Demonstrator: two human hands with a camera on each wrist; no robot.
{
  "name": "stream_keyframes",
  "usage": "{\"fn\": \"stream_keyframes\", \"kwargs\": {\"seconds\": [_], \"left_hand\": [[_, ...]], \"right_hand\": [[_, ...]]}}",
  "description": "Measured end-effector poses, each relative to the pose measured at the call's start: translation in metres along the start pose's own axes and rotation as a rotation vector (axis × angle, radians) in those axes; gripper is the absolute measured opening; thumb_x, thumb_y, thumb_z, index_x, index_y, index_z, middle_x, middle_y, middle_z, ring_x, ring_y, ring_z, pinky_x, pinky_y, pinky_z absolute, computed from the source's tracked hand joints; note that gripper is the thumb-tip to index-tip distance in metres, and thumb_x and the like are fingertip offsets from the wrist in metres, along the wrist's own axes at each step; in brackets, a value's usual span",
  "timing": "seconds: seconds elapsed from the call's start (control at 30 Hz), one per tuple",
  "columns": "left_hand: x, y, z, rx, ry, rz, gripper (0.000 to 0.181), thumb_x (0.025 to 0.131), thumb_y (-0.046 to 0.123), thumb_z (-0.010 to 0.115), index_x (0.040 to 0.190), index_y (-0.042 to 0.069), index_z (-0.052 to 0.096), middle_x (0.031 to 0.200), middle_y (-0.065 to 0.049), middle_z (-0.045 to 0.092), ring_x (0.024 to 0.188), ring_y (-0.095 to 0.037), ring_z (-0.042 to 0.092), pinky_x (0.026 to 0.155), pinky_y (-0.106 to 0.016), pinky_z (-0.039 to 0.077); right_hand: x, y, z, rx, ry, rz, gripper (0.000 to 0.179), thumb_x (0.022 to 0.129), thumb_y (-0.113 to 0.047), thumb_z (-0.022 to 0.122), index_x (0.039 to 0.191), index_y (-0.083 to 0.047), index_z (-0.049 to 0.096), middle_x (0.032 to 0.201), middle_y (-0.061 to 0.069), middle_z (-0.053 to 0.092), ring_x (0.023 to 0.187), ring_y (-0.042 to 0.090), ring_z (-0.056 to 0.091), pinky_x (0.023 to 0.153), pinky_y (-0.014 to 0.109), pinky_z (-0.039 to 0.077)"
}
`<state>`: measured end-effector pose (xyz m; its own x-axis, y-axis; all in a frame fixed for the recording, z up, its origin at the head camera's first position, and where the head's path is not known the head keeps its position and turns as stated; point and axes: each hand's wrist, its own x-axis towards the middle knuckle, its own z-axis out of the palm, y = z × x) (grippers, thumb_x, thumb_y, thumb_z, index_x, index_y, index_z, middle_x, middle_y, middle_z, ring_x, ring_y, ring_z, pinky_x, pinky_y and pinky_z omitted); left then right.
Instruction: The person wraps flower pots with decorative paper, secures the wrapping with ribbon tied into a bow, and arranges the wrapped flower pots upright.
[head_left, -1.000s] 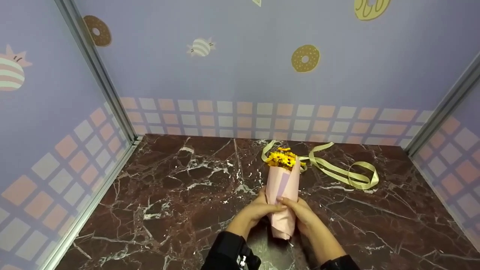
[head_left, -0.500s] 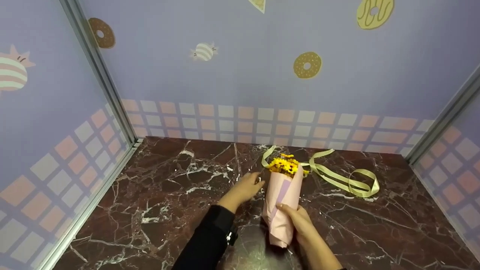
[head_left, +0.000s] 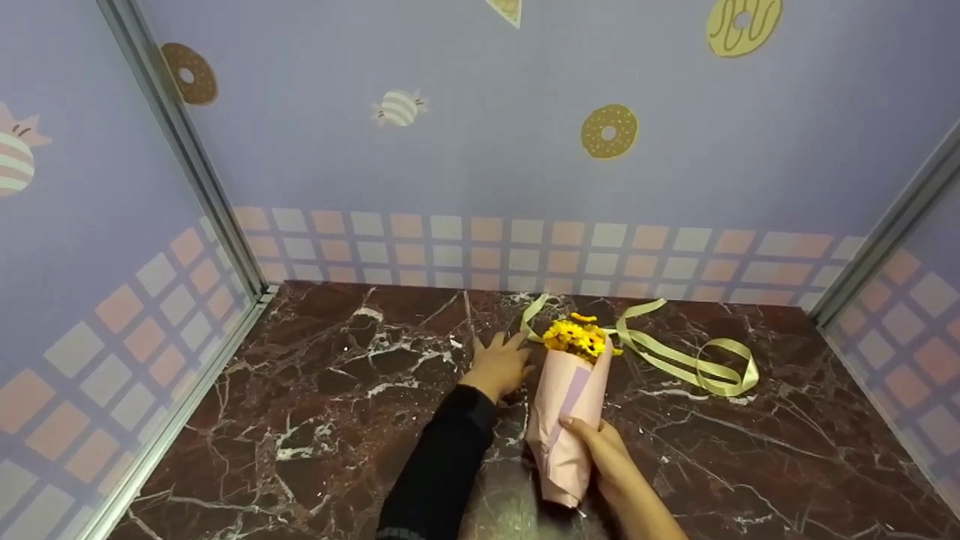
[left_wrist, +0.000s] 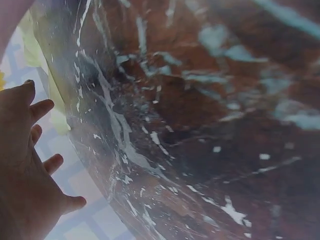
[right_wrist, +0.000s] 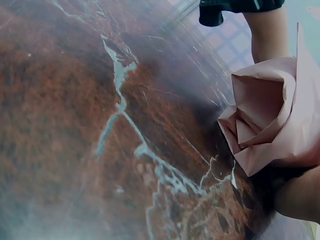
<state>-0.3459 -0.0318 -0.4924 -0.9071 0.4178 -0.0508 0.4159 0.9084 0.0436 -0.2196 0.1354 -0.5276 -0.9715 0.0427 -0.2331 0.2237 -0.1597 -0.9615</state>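
A small bouquet of yellow flowers sits in pink wrapping paper with a lilac strip down its front. My right hand grips the wrapped bouquet low on its right side, thumb across the front. In the right wrist view the folded bottom end of the paper shows. My left hand is spread just left of the bouquet, apart from it, near one end of a pale yellow-green ribbon. The left wrist view shows the fingers of the left hand extended and holding nothing.
The ribbon's longer part lies looped on the table right of the flowers, partly hidden behind them. Dark red marble table with white veins and small white scraps. Patterned lilac walls enclose the back and both sides.
My left hand has let go of the wrapped bouquet and moved forward and left, toward the ribbon's left end, fingers now spread. My right hand keeps its grip; the paper's lower left side bulges more.
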Motion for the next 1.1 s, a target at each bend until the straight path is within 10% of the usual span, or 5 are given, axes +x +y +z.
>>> {"fn": "stream_keyframes", "kwargs": {"seconds": [0.47,1.1], "left_hand": [[-0.001,-0.007,-0.005,-0.089,-0.163,-0.006,0.047,0.104,0.046,0.035,0.146,0.029,0.047,0.156,0.011,0.03,0.142,-0.033,0.027,0.107,-0.071,0.013],[0.002,-0.009,0.008,0.003,0.088,0.073,0.004,0.083,0.0,0.069,0.08,0.003,0.071,0.088,-0.012,0.066,0.082,-0.03,0.065,0.076,-0.04,0.054]], "right_hand": [[-0.012,0.002,0.009,-0.06,-0.052,0.0,0.057,0.086,-0.025,0.07,0.121,0.013,0.046,0.096,0.013,0.064,0.081,0.02,0.064,0.076,0.033,0.053],[0.001,-0.001,-0.008,-0.036,-0.018,-0.001,0.049,0.087,-0.024,0.067,0.118,0.011,0.049,0.091,0.011,0.065,0.078,0.019,0.064,0.074,0.032,0.053]]}}
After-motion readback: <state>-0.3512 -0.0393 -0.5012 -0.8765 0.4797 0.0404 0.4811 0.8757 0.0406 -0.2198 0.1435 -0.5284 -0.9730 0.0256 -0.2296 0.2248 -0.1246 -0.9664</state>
